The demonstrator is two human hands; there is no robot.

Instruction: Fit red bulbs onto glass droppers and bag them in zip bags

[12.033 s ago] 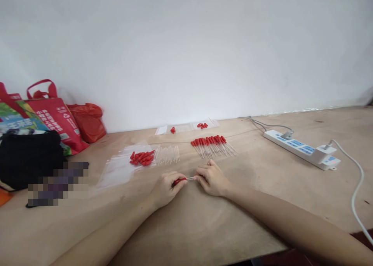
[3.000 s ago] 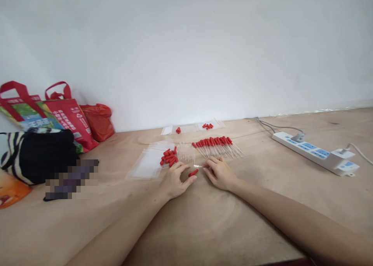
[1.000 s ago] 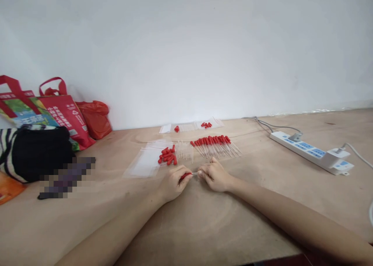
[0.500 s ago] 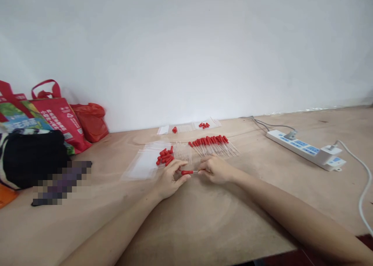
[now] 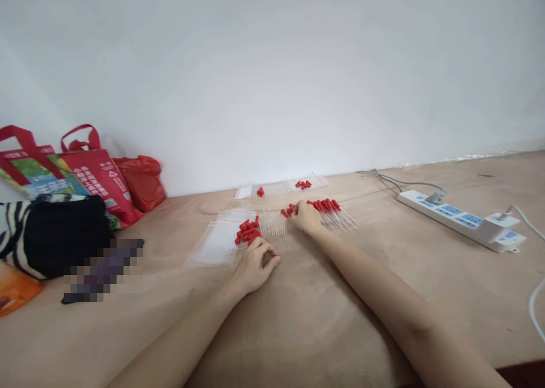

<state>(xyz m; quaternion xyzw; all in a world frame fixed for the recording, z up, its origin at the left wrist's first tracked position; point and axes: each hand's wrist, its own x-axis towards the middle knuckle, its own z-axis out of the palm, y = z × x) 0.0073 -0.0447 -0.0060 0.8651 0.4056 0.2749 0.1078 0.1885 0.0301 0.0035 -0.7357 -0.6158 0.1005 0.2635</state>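
My left hand (image 5: 256,265) rests on the table just below a pile of red rubber bulbs (image 5: 247,232), its thumb and fingers curved apart with nothing between them. Right of that pile lie thin clear tubes (image 5: 272,223) side by side. My right hand (image 5: 305,216) reaches over the row of tubes capped with red bulbs (image 5: 327,205) and covers part of its left half. The fingertips are bent down at the row; whether they hold a piece is hidden.
White plastic bags (image 5: 215,240) lie left of the red pile. Nearer the wall are more bags with small red bulbs (image 5: 304,184). A white power strip (image 5: 460,218) with cables sits at right. Red bags (image 5: 142,181) and a black cloth bag (image 5: 68,235) stand at left.
The red-capped tube that was between my hands is gone from there. My right hand has moved up to the capped row. My left hand has stayed low, its fingers now free.
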